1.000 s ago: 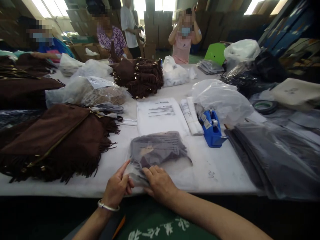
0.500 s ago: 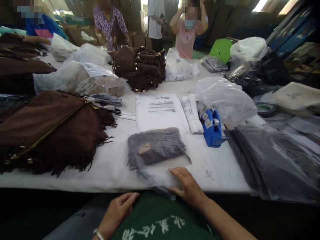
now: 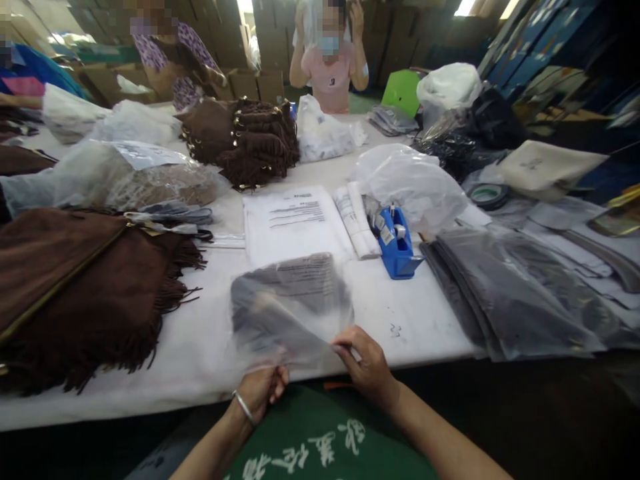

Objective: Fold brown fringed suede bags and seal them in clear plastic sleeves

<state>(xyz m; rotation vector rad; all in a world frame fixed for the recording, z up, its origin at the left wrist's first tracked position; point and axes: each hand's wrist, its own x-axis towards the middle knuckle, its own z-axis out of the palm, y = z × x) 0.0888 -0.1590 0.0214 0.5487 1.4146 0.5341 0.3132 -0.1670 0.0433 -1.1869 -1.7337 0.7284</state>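
Note:
A clear plastic bag (image 3: pixel 290 307) with a dark grey folded item inside lies at the table's front edge. Its near left edge is pinched by my left hand (image 3: pixel 263 390), which wears a silver bangle. My right hand (image 3: pixel 363 360) pinches the bag's near right corner between thumb and fingers. Just beyond the bag rests a stack of white printed sheets (image 3: pixel 295 223). Beside that stack are a white roll (image 3: pixel 357 223) and a blue tape dispenser (image 3: pixel 397 243).
Brown fringed bags (image 3: pixel 75 287) cover the left side, with more brown fringed pieces (image 3: pixel 245 140) at the back. Grey bagged items (image 3: pixel 510 293) are piled on the right. Crumpled clear plastic (image 3: pixel 407 183) lies behind the dispenser. Several people stand across the table.
Both hands have closed on the plastic bag's near edge, which is now spread flatter over the grey item. The dark strip hanging at the table's edge no longer shows. The view has shifted right.

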